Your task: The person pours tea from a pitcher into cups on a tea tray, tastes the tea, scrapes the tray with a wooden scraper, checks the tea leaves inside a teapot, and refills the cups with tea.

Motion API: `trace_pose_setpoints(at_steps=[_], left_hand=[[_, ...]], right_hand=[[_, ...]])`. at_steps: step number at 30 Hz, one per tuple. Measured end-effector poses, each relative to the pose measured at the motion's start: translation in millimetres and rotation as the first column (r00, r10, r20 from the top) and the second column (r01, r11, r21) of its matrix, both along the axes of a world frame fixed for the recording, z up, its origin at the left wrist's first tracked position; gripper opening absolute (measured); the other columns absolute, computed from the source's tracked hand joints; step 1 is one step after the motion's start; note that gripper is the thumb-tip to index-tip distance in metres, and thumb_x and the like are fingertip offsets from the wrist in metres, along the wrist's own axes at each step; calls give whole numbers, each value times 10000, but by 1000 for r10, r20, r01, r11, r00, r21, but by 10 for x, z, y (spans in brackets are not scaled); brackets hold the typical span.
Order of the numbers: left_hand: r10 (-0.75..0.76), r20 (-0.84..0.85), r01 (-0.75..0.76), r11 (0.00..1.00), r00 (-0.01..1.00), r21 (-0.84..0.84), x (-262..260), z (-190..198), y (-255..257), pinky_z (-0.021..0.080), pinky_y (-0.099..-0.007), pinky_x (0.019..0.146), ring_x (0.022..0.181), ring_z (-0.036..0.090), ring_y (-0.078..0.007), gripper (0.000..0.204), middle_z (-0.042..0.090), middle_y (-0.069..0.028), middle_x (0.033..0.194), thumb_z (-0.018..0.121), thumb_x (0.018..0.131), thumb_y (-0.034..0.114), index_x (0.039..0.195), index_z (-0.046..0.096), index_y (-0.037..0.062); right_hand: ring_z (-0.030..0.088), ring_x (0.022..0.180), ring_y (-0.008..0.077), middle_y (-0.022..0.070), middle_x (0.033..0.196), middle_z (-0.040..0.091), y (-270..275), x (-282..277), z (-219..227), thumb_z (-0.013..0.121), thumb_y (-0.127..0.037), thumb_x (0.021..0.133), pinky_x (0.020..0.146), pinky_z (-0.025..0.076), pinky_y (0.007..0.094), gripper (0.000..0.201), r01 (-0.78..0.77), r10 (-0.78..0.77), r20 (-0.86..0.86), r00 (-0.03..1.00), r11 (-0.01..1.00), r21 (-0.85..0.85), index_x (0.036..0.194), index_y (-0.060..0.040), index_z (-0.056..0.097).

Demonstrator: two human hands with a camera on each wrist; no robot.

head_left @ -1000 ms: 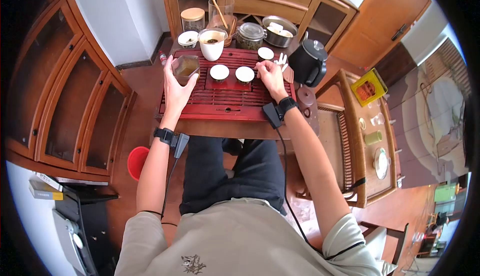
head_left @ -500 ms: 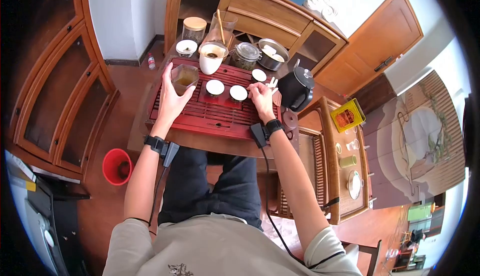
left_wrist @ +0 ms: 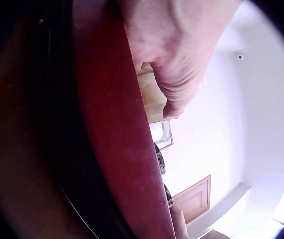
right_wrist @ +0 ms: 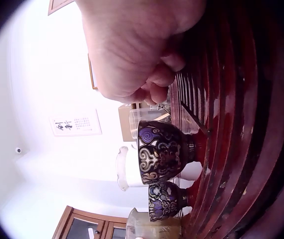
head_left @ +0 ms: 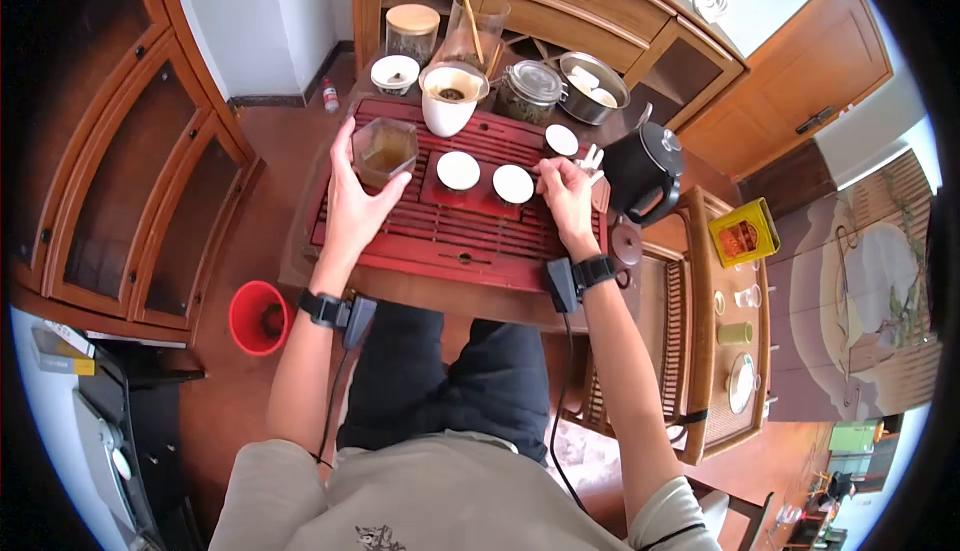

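My left hand [head_left: 355, 216] holds a faceted glass pitcher [head_left: 385, 154] with yellowish tea in it, thumb on one side and fingers on the other, at the left of the red slatted tea tray [head_left: 420, 246]. The right hand [head_left: 568, 206] is at the tray's right side with loosely curled fingers, holding nothing. Its fingertips are close to a white-lined teacup [head_left: 513, 184]; a second teacup [head_left: 458, 171] stands to the left and a third [head_left: 562, 140] beyond the hand. In the right wrist view a cup [right_wrist: 162, 152] shows dark, patterned outer walls.
Behind the pitcher stands a white vessel [head_left: 449, 116] with a filter of dark leaves. Jars, including a clip-top jar [head_left: 530, 89], and a metal bowl [head_left: 592, 96] line the back. A black kettle [head_left: 645, 171] and a small brown teapot [head_left: 625, 243] are at the right.
The head view has tilted and shifted. Both hands, the pitcher and the cups keep about the same places on the tray.
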State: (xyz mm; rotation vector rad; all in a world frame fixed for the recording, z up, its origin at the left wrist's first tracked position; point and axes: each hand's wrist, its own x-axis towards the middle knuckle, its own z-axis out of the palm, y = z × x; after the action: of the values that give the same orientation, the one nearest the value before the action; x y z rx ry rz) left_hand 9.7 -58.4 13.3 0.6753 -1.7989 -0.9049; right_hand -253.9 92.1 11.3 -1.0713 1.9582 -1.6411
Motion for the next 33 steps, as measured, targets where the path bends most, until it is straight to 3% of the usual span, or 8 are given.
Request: trace_pose_setpoints(at_steps=[4,6,15,16,18,22,28,33], left_hand=[[-21,6,21,999,1000,31,18,-14,-20,368,-410,1099,1327,432,-326,929,390,-221,1445,802,747,124,1478,236,32],[13,52,-11,999,999,-40,17,-3,-9,411,-407,1066,1287,474,-278,894,426,-196,1414,770,778,88,1486,226,60],[15,64,-15,1000,998,-4,5,12,6,409,-402,1067,1290,459,-262,906,412,-195,1423,785,769,74,1484,228,51],[7,9,-8,998,1000,63,-16,1,5,387,-414,1077,1278,476,-320,913,443,-225,1394,812,739,116,1464,262,46],[1,51,-3,999,999,38,-1,-70,-44,379,-402,1090,1290,456,-272,912,403,-190,1428,776,774,57,1489,210,54],[-32,-5,33,996,999,79,-1,65,51,353,-386,1105,1317,420,-274,900,362,-200,1455,772,784,74,1490,213,59],[-62,22,59,992,998,112,15,32,40,331,-404,1120,1341,388,-280,928,321,-204,1488,776,781,89,1496,187,57],[-10,-7,9,994,1000,-108,89,241,-1,199,-416,1181,1409,303,-316,994,292,-219,1510,802,721,75,1496,181,38]], right_hand=[[482,605,49,-21,652,577,2,26,9,569,-211,963,569,383,230,241,3,-2,42,999,1000,-15,860,-10,652],[456,586,30,-36,652,569,23,13,11,568,-218,972,536,356,213,247,-5,6,90,996,1000,-10,857,-16,651],[488,610,43,-26,660,565,34,59,68,553,-190,978,573,393,225,241,-1,3,94,996,1000,-27,851,0,632],[504,618,46,-19,669,576,31,84,70,552,-183,977,588,408,227,236,-5,12,99,995,997,-78,856,2,635],[518,629,50,-16,674,585,7,54,71,555,-180,976,594,416,225,233,-36,41,90,995,998,-56,856,2,638],[498,597,53,-21,652,581,46,48,69,569,-206,972,554,392,234,241,-13,13,17,1000,1000,18,876,-1,654],[508,631,49,-6,672,591,39,70,48,566,-207,966,573,398,225,242,-28,30,72,997,999,-27,898,10,649],[523,637,56,-5,682,593,25,33,20,567,-220,968,593,423,229,257,-35,39,66,997,997,-64,885,12,638]])
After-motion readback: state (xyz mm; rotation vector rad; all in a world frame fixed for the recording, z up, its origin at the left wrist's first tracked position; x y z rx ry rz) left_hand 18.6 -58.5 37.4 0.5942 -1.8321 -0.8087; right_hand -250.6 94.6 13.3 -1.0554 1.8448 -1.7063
